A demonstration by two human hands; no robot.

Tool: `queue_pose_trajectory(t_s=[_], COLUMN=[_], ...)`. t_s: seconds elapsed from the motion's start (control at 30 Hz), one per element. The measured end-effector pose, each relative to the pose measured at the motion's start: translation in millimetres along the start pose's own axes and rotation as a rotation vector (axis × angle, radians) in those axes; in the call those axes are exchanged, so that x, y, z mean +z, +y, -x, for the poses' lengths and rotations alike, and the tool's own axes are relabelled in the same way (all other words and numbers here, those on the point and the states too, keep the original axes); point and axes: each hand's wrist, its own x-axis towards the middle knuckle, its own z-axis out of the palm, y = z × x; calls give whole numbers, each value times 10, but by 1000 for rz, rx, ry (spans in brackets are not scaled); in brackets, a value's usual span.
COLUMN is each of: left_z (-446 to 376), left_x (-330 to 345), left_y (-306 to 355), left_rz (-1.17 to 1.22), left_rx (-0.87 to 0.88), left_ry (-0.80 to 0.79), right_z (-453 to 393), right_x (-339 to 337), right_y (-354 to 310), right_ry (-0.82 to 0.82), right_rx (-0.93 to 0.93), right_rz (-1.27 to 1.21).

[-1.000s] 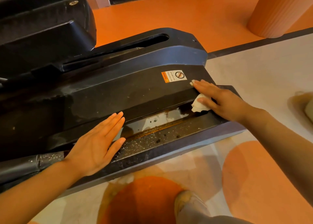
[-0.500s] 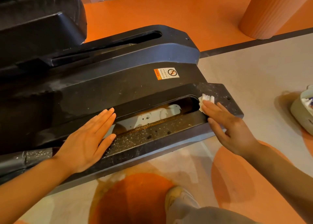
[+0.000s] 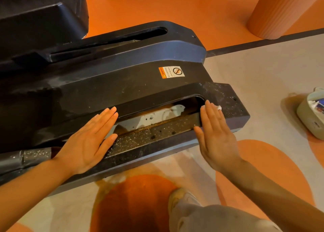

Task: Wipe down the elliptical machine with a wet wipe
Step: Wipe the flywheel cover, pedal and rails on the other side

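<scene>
Elliptical machine [image 3: 108, 84], rear base housing: black moulded plastic, dusty and smeared, with a long slot on the far side and an open recess on the near rail showing pale metal and rust-coloured grit

Warning sticker [image 3: 171, 72] on the housing top: orange and white, reads "WARNING – NO STEPPING ON SURFACE", with a struck-out circle symbol

Left hand [image 3: 89, 144]: laid flat, palm down, fingers straight and together, resting on the near rail at the left end of the recess; holds nothing

Right hand [image 3: 214, 135]: flat, fingers extended, pressing the wet wipe [image 3: 218, 107] against the rail at the right end of the recess; only a small white edge of the wipe shows past the fingertips

Floor [image 3: 254, 84]: pale grey with rounded orange patches, a dark stripe, then solid orange beyond

Ribbed orange column [image 3: 280, 9], far right

Pale green container [image 3: 308, 117] on the floor at right edge, packets inside; its small label unreadable

Shoe [image 3: 182, 199] and grey trouser leg below
</scene>
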Motion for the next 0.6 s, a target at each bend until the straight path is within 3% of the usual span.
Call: queue_pose_trajectory(t_s=[0.1,0.2,0.33,0.5,0.6], left_z=[6,1,-5,-14,-12], left_x=[34,28,-2,-6,3], left_y=[-2,5,3,-28,-29], left_rz=[13,18,25,28,13], left_rx=[-4,7,14,8,19], left_ry=[6,15,9,-4,0], right_z=[-3,-8,11,-18,-56], right_x=[72,195,178,-14,-5], right_y=[-324,-577,-471,-152,-316], right_ry=[-57,-141,-173,-83,-103], right_rx=[-30,-235,-363,105,171], right_rz=[65,162,186,65,52])
